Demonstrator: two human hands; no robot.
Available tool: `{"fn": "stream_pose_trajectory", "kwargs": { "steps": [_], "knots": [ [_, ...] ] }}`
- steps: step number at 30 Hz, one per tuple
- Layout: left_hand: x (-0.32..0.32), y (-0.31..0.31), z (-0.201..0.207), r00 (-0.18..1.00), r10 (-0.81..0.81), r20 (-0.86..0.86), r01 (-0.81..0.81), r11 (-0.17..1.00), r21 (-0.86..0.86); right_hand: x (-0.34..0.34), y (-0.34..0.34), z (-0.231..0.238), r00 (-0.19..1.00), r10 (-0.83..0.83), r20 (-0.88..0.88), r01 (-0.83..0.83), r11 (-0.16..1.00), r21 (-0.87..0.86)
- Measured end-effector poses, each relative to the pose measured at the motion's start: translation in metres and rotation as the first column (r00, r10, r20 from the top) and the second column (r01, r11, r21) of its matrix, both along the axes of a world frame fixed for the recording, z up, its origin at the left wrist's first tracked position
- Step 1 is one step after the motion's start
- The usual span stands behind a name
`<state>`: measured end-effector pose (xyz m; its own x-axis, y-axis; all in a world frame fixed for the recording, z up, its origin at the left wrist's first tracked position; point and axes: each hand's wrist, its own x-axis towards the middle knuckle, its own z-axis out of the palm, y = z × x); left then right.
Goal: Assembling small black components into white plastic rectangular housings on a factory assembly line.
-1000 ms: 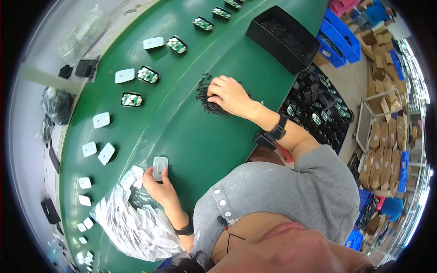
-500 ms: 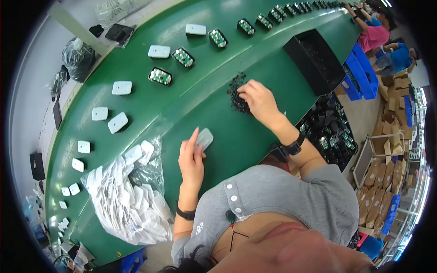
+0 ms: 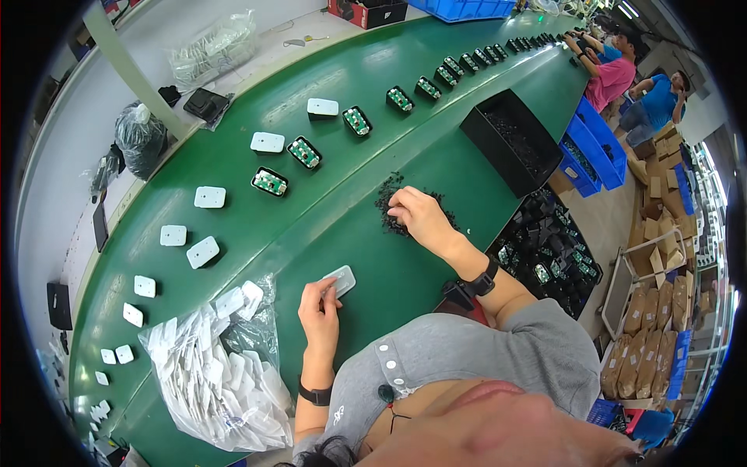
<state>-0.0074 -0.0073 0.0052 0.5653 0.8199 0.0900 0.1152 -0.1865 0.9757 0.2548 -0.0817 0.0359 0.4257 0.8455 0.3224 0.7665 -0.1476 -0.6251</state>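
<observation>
My left hand (image 3: 317,311) has its fingers curled against the left edge of a white plastic cover (image 3: 342,279), which is low over the green bench (image 3: 381,288) or resting on it. The fingers partly hide the cover. My right hand (image 3: 424,222) is at a heap of small black parts (image 3: 387,191), thumb and fingertips pinched together. Whatever they hold is too small to make out. By my left forearm lies a clear plastic bag (image 3: 222,373) full of white covers.
Black housings with green circuit boards (image 3: 304,152) line the bench beyond my hands, with white-covered units (image 3: 209,198) to the left. A long black bin (image 3: 510,148), a tray of black housings (image 3: 552,257) and blue crates (image 3: 591,152) are on the right. Other people stand at far right.
The view has tilted, so the bench appears lower. My left index finger, stretched out before, is now bent at the cover. My right hand stays at the black heap.
</observation>
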Motion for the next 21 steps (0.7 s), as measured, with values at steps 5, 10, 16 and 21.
{"fn": "stream_pose_trajectory", "kwargs": {
  "steps": [5, 10, 16, 21],
  "knots": [
    [0.004, -0.001, -0.004, 1.000, 0.021, 0.010, -0.021, 0.999, 0.029, -0.022, -0.009, 0.014, 0.849, 0.053, -0.525, -0.018, 0.997, 0.072],
    [0.010, -0.013, 0.008, 0.999, -0.025, 0.030, 0.021, 0.992, 0.126, -0.060, -0.015, 0.024, 0.776, 0.096, -0.624, -0.126, 0.992, -0.005],
    [0.010, -0.022, 0.003, 0.992, -0.015, 0.125, -0.008, 0.984, 0.177, -0.105, -0.002, 0.001, 0.904, 0.259, -0.341, -0.221, 0.964, 0.148],
    [0.005, -0.013, 0.003, 0.989, 0.118, 0.093, -0.132, 0.978, 0.161, -0.120, 0.026, 0.002, 0.854, 0.383, -0.353, -0.331, 0.922, 0.200]
  ]
}}
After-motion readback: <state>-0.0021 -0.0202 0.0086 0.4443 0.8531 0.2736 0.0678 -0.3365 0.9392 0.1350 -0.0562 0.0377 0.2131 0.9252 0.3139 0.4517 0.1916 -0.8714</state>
